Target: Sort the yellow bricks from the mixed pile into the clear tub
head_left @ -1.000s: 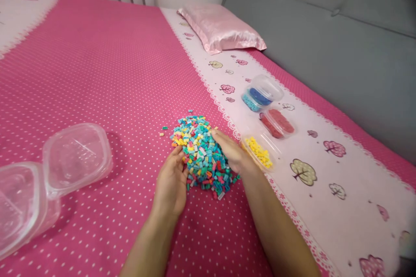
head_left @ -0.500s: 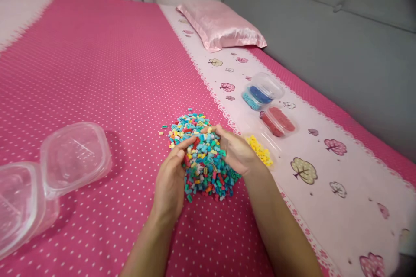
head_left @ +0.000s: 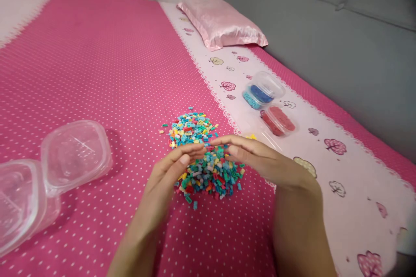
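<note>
A heap of small mixed-colour toy building bricks [head_left: 214, 177] lies on the pink dotted bedsheet [head_left: 130, 86]. It spreads into a far part and a near part, with both hands over the stretch between. My left hand [head_left: 173, 166] is at the heap's left side, fingers extended and pointing inward. From the right, my right hand [head_left: 260, 156] reaches over the heap with its fingers stretched out flat. The fingertips of the two hands almost meet above the bricks. Neither hand shows a brick in its grasp. Yellow bricks [head_left: 251, 137] are mostly hidden behind my right hand.
Two clear plastic containers [head_left: 76, 156] stand at the left. To the right are a box with blue and turquoise pieces [head_left: 258, 95] and a box of red pieces [head_left: 278, 121]. A pink pillow [head_left: 224, 24] lies farther back, beside a grey padded headboard [head_left: 318, 17].
Both hands have come off the heap's sides, and the right hand has turned flat and swung in from the right. Bricks between the hands have dropped and spread, leaving the near heap lower.
</note>
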### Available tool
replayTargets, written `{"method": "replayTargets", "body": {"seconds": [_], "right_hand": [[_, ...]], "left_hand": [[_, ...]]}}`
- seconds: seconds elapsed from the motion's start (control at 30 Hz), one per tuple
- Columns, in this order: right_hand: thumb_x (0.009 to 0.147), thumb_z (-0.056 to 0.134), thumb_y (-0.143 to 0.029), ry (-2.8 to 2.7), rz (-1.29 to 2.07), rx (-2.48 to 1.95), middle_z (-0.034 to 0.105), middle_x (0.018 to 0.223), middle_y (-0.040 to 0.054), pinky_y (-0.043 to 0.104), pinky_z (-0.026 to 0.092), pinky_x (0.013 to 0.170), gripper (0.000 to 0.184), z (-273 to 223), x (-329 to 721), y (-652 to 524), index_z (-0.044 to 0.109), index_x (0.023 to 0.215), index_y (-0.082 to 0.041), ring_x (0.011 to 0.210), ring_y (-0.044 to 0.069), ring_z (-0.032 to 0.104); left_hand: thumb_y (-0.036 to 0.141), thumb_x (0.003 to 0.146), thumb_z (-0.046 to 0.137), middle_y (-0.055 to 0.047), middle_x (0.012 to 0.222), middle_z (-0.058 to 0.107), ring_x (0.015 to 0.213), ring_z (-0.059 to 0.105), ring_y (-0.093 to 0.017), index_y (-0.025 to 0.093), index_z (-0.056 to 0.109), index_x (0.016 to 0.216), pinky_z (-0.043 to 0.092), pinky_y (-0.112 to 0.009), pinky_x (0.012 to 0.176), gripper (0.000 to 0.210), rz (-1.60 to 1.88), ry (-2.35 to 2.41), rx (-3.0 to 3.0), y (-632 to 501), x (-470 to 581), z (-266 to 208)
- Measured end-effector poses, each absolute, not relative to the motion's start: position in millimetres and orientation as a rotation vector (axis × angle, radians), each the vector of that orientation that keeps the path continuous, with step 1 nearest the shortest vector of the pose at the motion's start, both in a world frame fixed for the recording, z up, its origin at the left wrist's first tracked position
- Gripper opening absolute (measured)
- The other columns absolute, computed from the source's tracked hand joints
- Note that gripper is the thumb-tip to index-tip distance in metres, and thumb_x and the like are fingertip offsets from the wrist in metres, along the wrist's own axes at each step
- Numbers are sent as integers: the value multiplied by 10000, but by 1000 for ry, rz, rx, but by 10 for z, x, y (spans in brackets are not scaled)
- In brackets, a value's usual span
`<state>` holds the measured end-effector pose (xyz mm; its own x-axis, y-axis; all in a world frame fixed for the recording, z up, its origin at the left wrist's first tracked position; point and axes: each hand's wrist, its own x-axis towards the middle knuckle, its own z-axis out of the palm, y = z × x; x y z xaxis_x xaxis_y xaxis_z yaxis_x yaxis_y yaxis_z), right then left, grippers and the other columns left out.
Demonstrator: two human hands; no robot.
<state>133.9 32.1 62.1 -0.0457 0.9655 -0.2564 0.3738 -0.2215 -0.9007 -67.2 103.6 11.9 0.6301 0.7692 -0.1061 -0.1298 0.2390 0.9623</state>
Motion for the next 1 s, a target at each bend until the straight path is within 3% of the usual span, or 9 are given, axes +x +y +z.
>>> {"method": "replayTargets", "body": {"seconds": [0.17,0.27,0.43,0.6,0.77,0.87,1.0], "right_hand": [[885,518,-446,-1737,932,-1927,516,1360,71,424,408,1019,501,602,1407,225,465,1353,-278,1218,243,502],[718,724,-382,-1829,866,-2093,488,1372,83,420,388,1036,734,518,1389,236,431,1380,-265,1241,268,476],[473,865,-310,-1797,882,-2437,462,1358,148,437,407,978,1125,384,1279,358,322,1453,-209,1231,337,461],[435,864,-397,-1889,971,-2403,472,1329,188,460,425,904,1271,239,1227,445,194,1497,-194,1102,364,550],[473,860,-294,-1937,969,-2188,463,1374,206,445,395,973,1201,168,1213,479,223,1481,-157,1228,356,479],[518,844,-272,-1965,1030,-2016,460,1393,197,453,397,988,1131,144,1208,514,244,1470,-157,1253,344,464],[586,804,-264,-1944,1045,-1832,463,1406,159,460,409,990,1029,128,1191,562,266,1461,-203,1243,322,484]], "left_hand": [[466,875,504,-51,1130,671,1032,615,-244,258,612,1174,458,-390,903,380,479,875,1851,1036,-769,204],[443,816,570,-80,1097,661,957,633,-269,219,582,1199,479,-415,852,445,396,1113,2125,1067,-817,214],[382,649,730,-126,1174,579,976,624,-324,171,423,1365,486,-432,825,807,-89,1349,2248,1111,-868,138],[260,553,788,-158,1236,540,1008,620,-308,138,247,1458,481,-379,842,1062,-208,1265,2188,1042,-704,-8],[197,626,686,-211,1231,584,1028,628,-341,110,313,1413,486,-408,829,875,82,1200,2188,1019,-569,-143],[202,623,665,-168,1146,653,1010,642,-341,139,387,1362,502,-405,801,792,230,1139,2117,1065,-580,-175],[225,645,650,-77,964,707,826,673,-269,174,505,1198,511,-338,675,574,414,989,2000,1111,-592,-193]]}}
